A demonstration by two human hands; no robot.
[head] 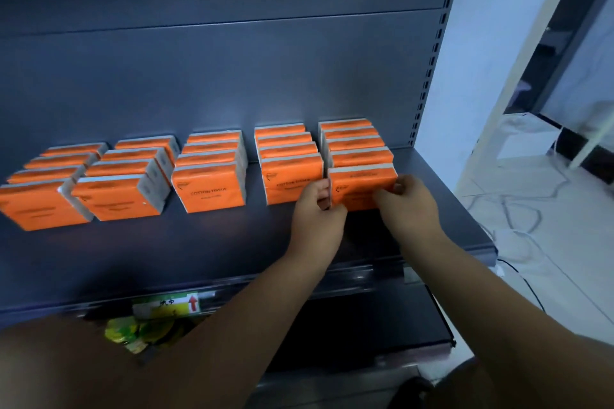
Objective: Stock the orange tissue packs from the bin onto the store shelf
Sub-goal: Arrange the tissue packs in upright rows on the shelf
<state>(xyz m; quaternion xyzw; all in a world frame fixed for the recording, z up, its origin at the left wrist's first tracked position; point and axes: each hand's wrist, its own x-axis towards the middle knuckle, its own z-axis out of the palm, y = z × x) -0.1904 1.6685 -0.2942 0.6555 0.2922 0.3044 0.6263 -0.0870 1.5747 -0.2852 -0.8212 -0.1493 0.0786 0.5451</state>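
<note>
- Here the step in hand looks like seating the front pack (pixel 360 188) of the rightmost row on the shelf (pixel 199 242); it goes best if the pack is pressed straight back until it sits flush against the pack behind, its face square with the neighbouring row (pixel 289 163).
- Both hands should let go together, so the soft pack does not tip forward.
- The left hand (pixel 317 209) pinches the pack's left edge, fingers curled round it.
- The right hand (pixel 405 202) grips its right edge the same way.
- The pack stands upright between the two hands, at the front of its row, near the shelf's right end.
- The bin is not in view.
</note>
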